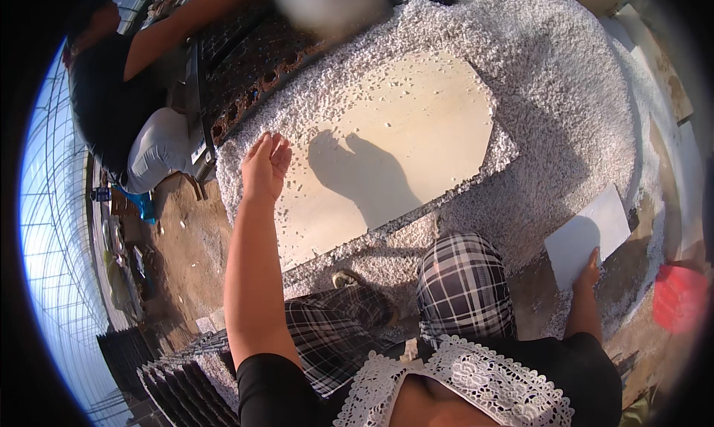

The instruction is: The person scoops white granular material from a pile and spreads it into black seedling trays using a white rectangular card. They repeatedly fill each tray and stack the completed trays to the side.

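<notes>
My left hand point(268, 162) is raised at the left end of a pale flat board point(435, 165), its fingers slightly curled and apart, with nothing in it. Small white granules point(357, 92) are scattered over the board and piled around its edges. At the right, my right hand point(588, 271) grips the lower edge of a thin, stiff white sheet point(602, 221), held at my side in front of the large granule heap. A shadow falls across the board's middle.
Another person point(106, 92) reaches over black cell trays point(245, 87) holding dark soil at the upper left. A granule heap point(546, 53) spreads behind the board. Black trays point(189, 388) are stacked lower left; a red container point(678, 299) stands far right. A blurred pale object hangs at the top.
</notes>
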A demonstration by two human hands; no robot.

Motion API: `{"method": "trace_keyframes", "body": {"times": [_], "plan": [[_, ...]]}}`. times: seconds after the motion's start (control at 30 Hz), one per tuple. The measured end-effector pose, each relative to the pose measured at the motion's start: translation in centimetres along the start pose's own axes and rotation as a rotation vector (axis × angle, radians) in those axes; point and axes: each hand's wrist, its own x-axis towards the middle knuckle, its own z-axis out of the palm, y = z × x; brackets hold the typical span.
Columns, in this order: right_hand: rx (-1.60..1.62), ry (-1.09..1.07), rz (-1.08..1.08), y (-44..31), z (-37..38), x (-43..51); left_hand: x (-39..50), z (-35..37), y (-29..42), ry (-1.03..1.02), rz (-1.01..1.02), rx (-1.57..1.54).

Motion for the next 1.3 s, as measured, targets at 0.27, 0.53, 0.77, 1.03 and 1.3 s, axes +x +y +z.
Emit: {"method": "trace_keyframes", "body": {"times": [0.27, 0.53, 0.77, 1.03, 1.3], "plan": [[0.313, 0.003, -0.285, -23.5, 14.9, 2.1, 12.3, 5.8, -0.3, 0.04, -0.206, -0.395], [0.456, -0.242, -0.126, -32.1, 20.5, -0.1, 13.9, 6.7, 0.7, 0.265, -0.212, -0.238], [0.667, -0.438, -0.025, -26.5, 19.1, 8.6, 7.1, 9.2, -0.8, 0.21, -0.192, -0.193], [0.733, -0.713, -0.205, -29.0, 8.8, 1.3, -4.0, 5.8, -6.3, 0.171, -0.23, -0.207], [0.511, -0.91, -0.551, -39.2, 1.3, -5.9, -16.8, 5.2, -9.4, -0.051, -0.33, -0.094]]}}
